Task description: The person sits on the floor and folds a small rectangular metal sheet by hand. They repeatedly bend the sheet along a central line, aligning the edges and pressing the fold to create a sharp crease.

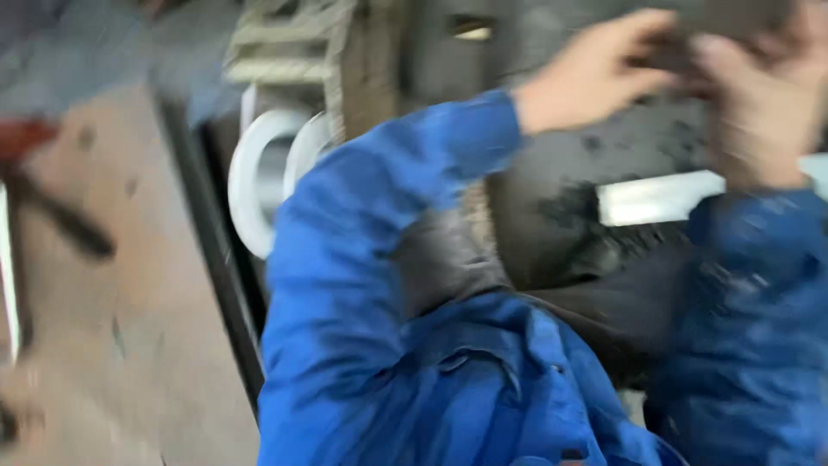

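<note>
Blue-sleeved, your left hand (591, 73) and right hand (755, 108) meet at a dark, blurred object (690, 34) near the frame's top edge, fingers curled about it; grip uncertain. White rings (259, 173) stand left. Steadying it seems the step; next calls for firmer hold.

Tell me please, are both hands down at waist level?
No, the left hand and right hand are raised together on a dark object.

white rings (259, 181) | wooden pallet (289, 52) | brown floor (112, 285)
</note>
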